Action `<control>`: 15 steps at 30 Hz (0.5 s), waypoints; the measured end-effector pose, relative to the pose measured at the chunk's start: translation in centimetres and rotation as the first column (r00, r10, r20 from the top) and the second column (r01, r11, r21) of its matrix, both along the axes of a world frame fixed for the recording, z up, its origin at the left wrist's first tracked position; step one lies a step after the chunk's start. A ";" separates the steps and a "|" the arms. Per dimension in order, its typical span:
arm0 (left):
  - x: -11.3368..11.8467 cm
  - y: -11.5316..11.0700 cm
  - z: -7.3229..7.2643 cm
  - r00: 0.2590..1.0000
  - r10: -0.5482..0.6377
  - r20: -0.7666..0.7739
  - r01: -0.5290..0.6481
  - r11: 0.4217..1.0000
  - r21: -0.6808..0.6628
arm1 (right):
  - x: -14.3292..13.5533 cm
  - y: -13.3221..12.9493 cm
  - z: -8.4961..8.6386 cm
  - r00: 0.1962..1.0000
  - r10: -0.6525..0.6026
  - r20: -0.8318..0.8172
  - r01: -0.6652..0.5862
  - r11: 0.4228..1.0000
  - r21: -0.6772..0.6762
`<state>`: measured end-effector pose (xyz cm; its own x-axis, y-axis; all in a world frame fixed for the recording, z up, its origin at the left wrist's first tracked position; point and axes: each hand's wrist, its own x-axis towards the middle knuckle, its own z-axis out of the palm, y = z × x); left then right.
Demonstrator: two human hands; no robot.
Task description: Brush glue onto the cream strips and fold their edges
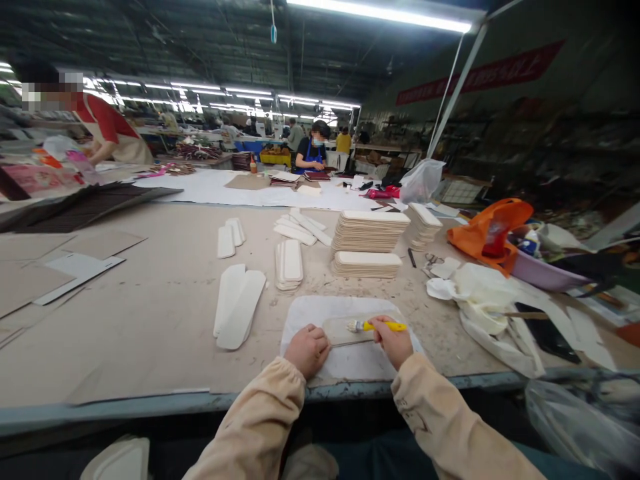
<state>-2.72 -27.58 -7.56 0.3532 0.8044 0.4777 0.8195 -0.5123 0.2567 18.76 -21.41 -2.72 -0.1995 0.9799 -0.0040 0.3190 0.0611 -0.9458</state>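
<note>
My right hand (393,341) grips a small brush with a yellow handle (384,326), its bristles resting on a flat tan strip (344,331). That strip lies on a white mat (320,310) at the table's near edge. My left hand (309,348) presses down on the strip's left end, fingers curled. Both sleeves are beige. Two long white rounded pieces (239,307) lie just left of the mat.
Stacks of tan strips (369,233) stand behind the mat, with more white pieces (289,263) scattered around. At right are crumpled white cloth (483,293), an orange bag (487,233) and a purple basin (543,273). Cardboard sheets (75,267) lie left. Other people work at far tables.
</note>
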 end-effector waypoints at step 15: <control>-0.1 0.0 0.0 1.000 0.006 -0.012 -0.006 1.000 -0.004 | 0.3 -0.1 0.5 0.998 -0.060 -0.010 0.058 0.987 -0.149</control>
<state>-2.84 -27.54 -7.52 0.3541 0.8085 0.4700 0.8256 -0.5063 0.2489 19.09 -21.55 -2.26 -0.1425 0.9787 -0.1481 0.3046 -0.0990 -0.9473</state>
